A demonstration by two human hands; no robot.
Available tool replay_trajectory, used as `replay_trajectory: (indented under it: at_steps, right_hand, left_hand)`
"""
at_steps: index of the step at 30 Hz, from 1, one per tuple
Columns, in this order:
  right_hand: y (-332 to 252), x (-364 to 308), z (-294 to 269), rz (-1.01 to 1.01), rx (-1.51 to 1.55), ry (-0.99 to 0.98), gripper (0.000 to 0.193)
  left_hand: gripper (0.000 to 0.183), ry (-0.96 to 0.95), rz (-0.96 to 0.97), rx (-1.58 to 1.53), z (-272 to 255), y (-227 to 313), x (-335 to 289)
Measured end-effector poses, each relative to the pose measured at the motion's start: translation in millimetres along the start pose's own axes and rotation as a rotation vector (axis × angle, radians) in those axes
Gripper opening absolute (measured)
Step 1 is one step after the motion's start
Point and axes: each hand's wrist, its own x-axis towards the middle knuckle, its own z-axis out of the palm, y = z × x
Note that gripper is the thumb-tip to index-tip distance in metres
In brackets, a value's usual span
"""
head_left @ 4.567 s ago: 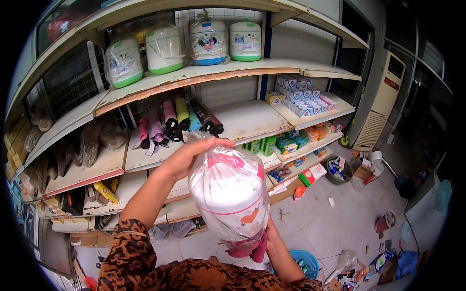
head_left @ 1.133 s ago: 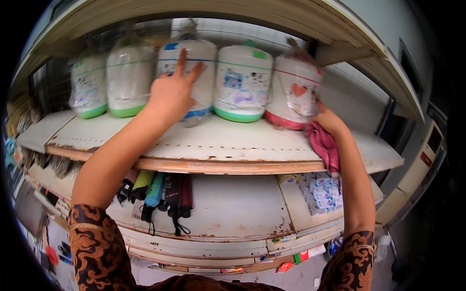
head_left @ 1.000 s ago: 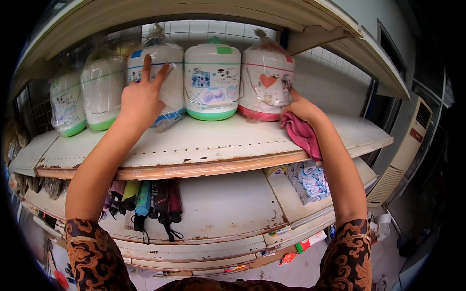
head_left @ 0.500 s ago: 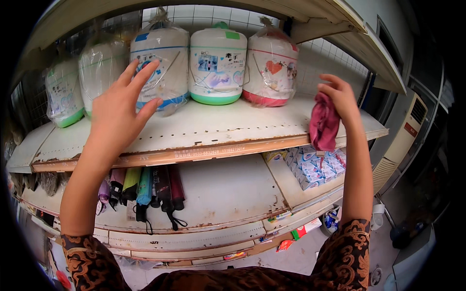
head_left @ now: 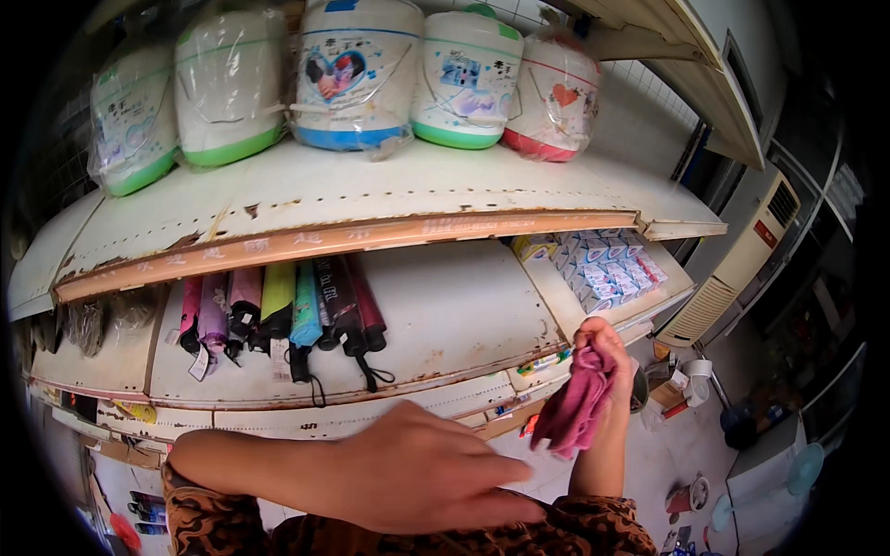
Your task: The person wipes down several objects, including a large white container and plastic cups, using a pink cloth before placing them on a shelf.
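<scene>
A crumpled maroon cloth (head_left: 575,398) hangs from my right hand (head_left: 614,371), whose fingers are closed around its upper part. That hand is raised in front of the lower shelf, near a stack of white and blue boxes (head_left: 607,269). My left hand (head_left: 426,473) is low in front of my body, back upward. Its fingers stretch apart toward the right, below the cloth and not touching it. On the upper shelf (head_left: 371,190) stand several white plastic-wrapped pails (head_left: 357,83) with green, blue or red bases, away from both hands.
Several folded umbrellas (head_left: 301,306) lie side by side on the lower shelf (head_left: 445,324). The upper shelf's front edge carries an orange strip (head_left: 343,241) and rust spots. At the right stand a cream air conditioner (head_left: 732,278) and, on the floor, a cardboard box (head_left: 667,385).
Both hands have come down from upper-shelf height toward my body. The left swung inward to the right, while the right kept hold of the cloth. The view has shifted, showing more umbrellas and floor.
</scene>
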Motion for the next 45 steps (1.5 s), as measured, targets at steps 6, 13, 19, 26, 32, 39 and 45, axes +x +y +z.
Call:
replay_trajectory:
  at_steps: [6,13,19,26,32,39,45]
  right_hand:
    - [67,-38,27,0.209,0.092,-0.023,0.023]
    - [112,-71,50,0.398,0.082,-0.102,0.021]
    - [128,-74,23,0.616,0.037,-0.160,0.022]
    - [123,-56,20,0.781,0.083,-0.344,0.018]
    - [119,-54,-2,0.927,0.109,-0.409,0.019]
    - [102,-62,-15,1.016,0.110,-0.321,0.024]
    - [127,-74,-13,1.102,0.120,-0.343,0.023]
  left_hand:
    - [0.032,-0.328,0.180,-0.321,33,62,55]
    - [0.039,-0.298,0.141,-0.553,47,99,33]
    - [0.047,-0.164,0.078,-0.471,52,79,32]
    - [0.051,-0.258,-0.031,-0.252,58,80,77]
    - [0.040,0.021,-0.227,-0.156,70,59,64]
    - [0.030,0.515,-0.982,-0.545,124,18,-39]
    - [0.030,0.811,-0.369,-0.499,114,60,-74]
